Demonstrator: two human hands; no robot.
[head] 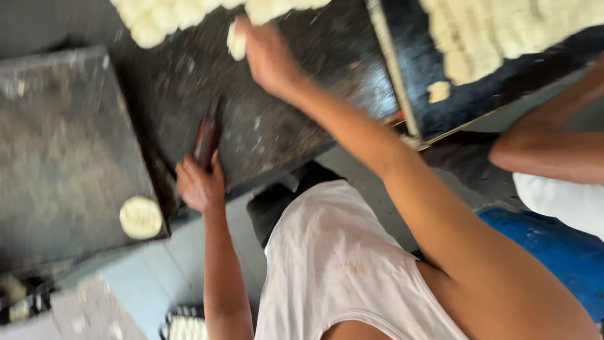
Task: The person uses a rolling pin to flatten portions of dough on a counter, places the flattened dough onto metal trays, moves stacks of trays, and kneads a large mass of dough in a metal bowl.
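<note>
A person in a stained white sleeveless shirt (333, 264) leans over a dark, flour-dusted metal work board (277, 107), seen from above. The right hand (267, 53) reaches far across the board, fingers pinched round a small pale piece of raw dough (236, 41), held just beside a row of round, pale dough pieces (163, 16) along the board's far edge. The left hand (200, 182) is closed round the dark brownish handle of a tool (206, 141), perhaps a scraper or knife, though blur hides its blade. The step in hand looks like setting a cut portion among the others; the next move would call for releasing it gently without squashing its neighbours, then bringing the tool back to cutting. To the left lies a second grey, floury tray (63, 157) with one flat round disc of dough (140, 217) at its near corner. To the right, a black tray (409, 63) carries more pale dough pieces (497, 31). Another person's bare arm (547, 151) enters from the right above a blue container (547, 245). The floor is pale grey concrete (176, 271).
</note>
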